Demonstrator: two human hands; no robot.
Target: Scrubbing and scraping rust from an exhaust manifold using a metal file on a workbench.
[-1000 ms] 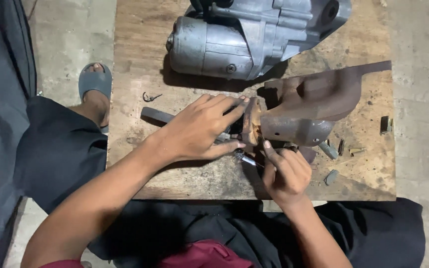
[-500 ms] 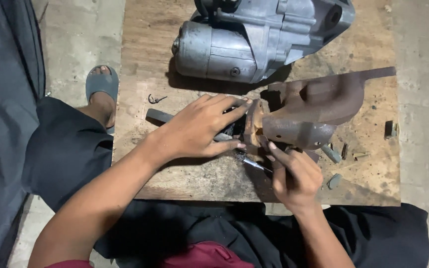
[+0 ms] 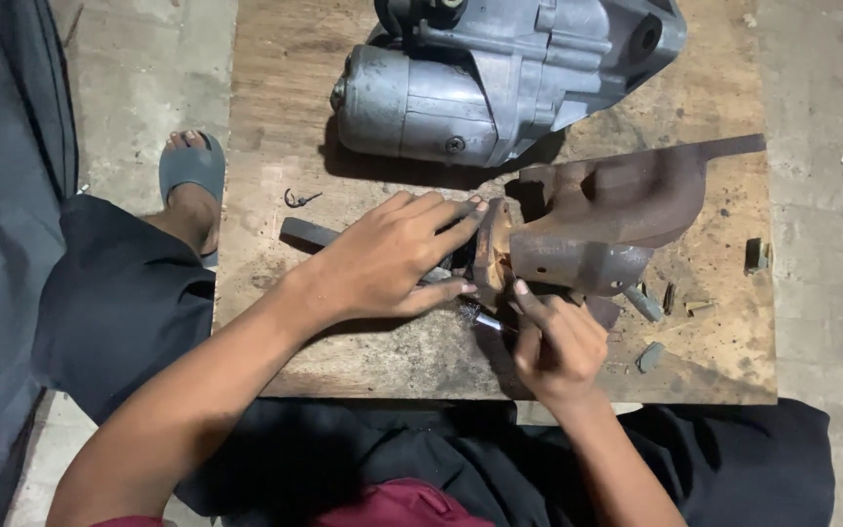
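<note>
Rusty metal housing (image 3: 607, 229) lying on the wooden desk (image 3: 275, 127). Left hand (image 3: 387, 259), fingers extended, presses flat on its near end; right hand (image 3: 553, 342), curled, pinches a small tool (image 3: 480, 317) against the housing's underside. Grey starter motor (image 3: 500, 78) lies behind.

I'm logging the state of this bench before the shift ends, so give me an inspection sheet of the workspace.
Surface: worn wooden board, stained and scratched.
Job's things: rusty metal housing; thin metal tool at its open end.
Clutter: grey starter motor at the far edge; dark flat bar; small wire clip; small metal bits on the right.
Hands: left hand braces the housing's end; right hand grips the tool.
Cables: nothing seen.
Surroundings: concrete floor; sandalled foot; dark cloth at left.
</note>
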